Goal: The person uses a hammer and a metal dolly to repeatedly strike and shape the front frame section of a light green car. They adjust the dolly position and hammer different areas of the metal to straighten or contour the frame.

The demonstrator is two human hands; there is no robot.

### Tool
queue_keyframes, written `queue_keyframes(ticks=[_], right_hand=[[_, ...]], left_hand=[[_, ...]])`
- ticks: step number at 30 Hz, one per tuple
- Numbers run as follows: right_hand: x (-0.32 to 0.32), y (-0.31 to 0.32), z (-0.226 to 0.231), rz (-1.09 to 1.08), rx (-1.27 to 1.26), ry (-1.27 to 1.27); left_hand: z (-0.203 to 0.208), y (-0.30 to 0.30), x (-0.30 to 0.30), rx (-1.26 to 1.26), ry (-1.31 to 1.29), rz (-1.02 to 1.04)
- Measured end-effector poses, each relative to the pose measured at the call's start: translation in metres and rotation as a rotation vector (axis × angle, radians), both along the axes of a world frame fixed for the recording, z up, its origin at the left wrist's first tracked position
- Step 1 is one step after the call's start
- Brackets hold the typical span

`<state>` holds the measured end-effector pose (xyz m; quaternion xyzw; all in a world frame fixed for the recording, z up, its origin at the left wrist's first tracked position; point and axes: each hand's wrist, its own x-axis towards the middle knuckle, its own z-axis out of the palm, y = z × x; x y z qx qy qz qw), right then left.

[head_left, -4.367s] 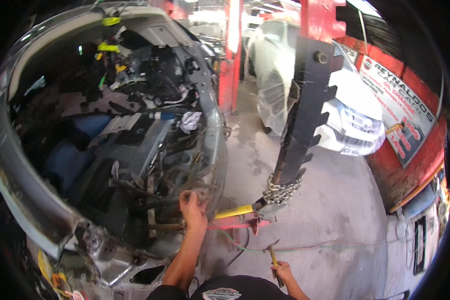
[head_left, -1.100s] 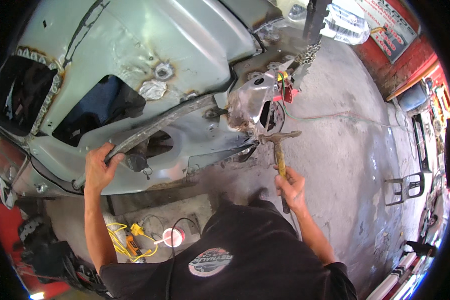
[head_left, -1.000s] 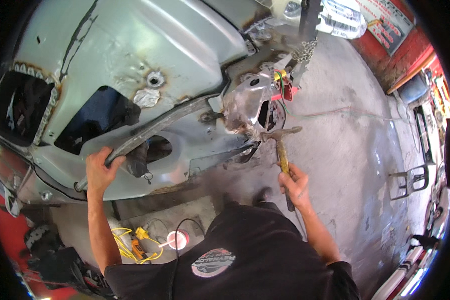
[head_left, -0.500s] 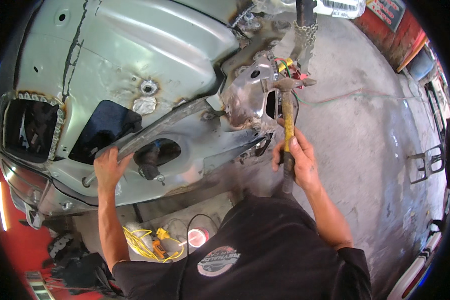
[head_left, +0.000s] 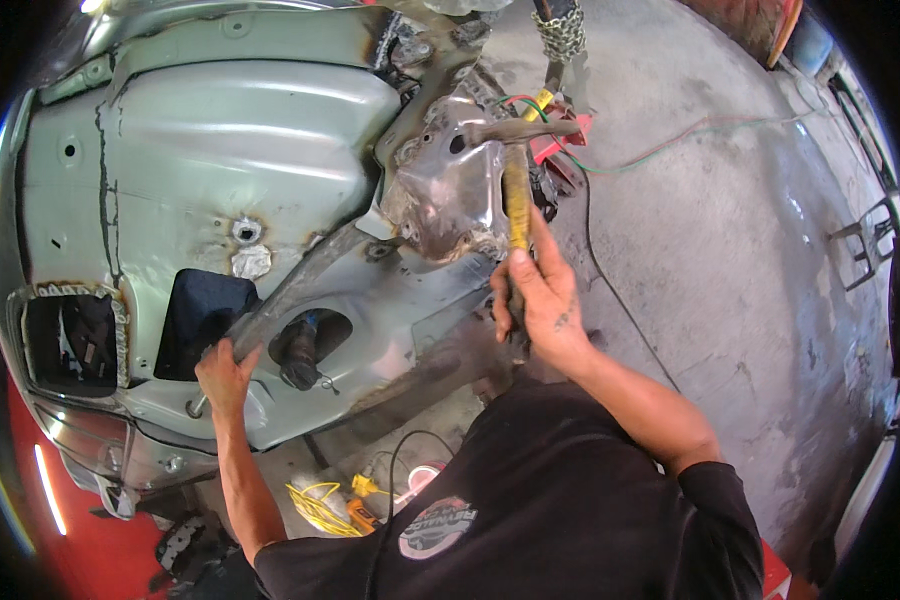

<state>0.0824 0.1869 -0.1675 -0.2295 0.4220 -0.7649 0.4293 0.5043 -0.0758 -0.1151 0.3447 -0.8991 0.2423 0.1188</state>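
My left hand [head_left: 227, 378] is closed around the lower end of a long grey metal bar [head_left: 305, 270]. The bar lies slantwise along the pale green car body panel [head_left: 210, 130], its far end near the welded corner. In my right hand [head_left: 548, 300] is a hammer [head_left: 517, 190] with a worn yellow handle, fingers wrapped round the dark grip. Its head is raised over the right edge of a bare, dented metal bracket [head_left: 450, 190]; whether it touches the metal I cannot tell.
A chain [head_left: 560, 35] wraps a post at the top, beside a red tool or stand [head_left: 560, 150]. Thin cables cross the concrete floor [head_left: 690, 230]. Below the body lie a yellow cord [head_left: 320, 510] and a white tub [head_left: 423, 476]. Rectangular cut-outs open in the panel.
The view has shifted, so the car body sits further left. The hammer head is slightly closer to the bracket, with my right forearm reaching further left. My left hand keeps hold of the bar.
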Motion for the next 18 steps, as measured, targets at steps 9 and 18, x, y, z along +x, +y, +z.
queue_keyframes(ticks=[9,18], right_hand=[[-0.012,0.004,0.001,0.315,0.222,0.105],[-0.055,0.002,-0.007,-0.515,0.008,-0.132]], left_hand=[[0.001,-0.003,-0.001,0.030,0.034,-0.019],[0.001,-0.002,-0.004,0.027,0.035,-0.034]])
